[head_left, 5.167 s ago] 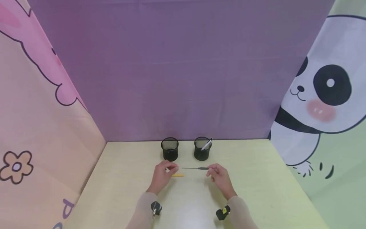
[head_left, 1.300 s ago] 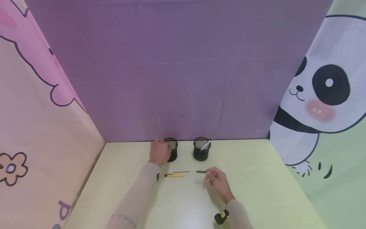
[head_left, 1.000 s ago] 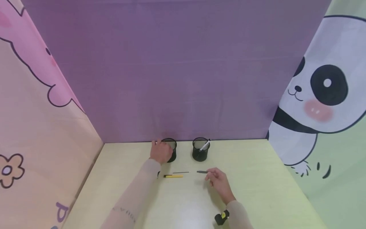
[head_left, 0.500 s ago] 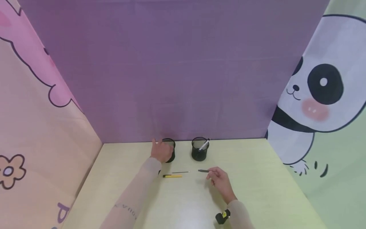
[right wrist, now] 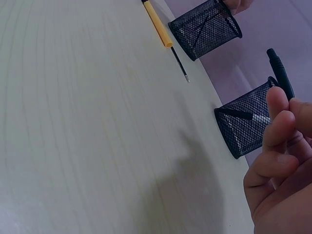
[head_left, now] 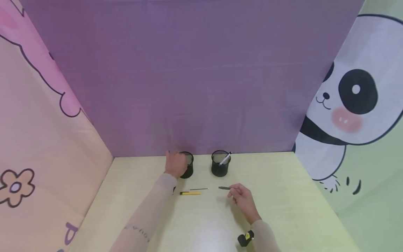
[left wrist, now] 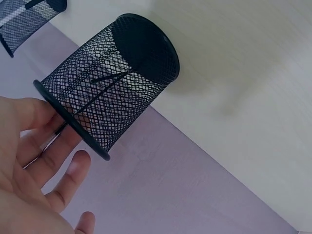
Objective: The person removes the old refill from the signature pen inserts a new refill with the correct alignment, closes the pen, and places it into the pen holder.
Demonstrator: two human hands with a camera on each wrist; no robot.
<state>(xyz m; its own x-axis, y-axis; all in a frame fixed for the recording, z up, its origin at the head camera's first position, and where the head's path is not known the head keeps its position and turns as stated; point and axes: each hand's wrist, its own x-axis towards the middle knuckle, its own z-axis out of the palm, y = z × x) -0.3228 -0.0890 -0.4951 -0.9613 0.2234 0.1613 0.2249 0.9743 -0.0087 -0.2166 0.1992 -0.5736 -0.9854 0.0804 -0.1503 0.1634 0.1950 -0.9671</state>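
Observation:
My left hand point(head_left: 175, 164) is at the left black mesh pen cup point(left wrist: 117, 83), fingers at and inside its rim. They hold a thin dark rod point(left wrist: 100, 95), like a pen refill, that slants down into the cup; a second thin dark piece shows inside. My right hand point(head_left: 243, 197) pinches a short dark ribbed pen barrel point(right wrist: 280, 73) above the table, thumb against forefinger. To its left lie a thin black refill with a metal tip point(right wrist: 179, 63) and a yellow pen barrel point(right wrist: 158, 23) with a black end.
A second mesh pen cup point(head_left: 219, 170) stands right of the first, with a white pen point(head_left: 225, 159) leaning in it. Both cups are near the table's back edge, before a purple backdrop point(head_left: 201, 77). Printed cloth walls point(head_left: 349, 105) flank the light wooden table point(head_left: 283, 196).
The refill that pointed out of the dark barrel 5.2 seconds ago lies on the table. My left hand has gone from beside the yellow barrel to the left cup, shifting slightly there lately.

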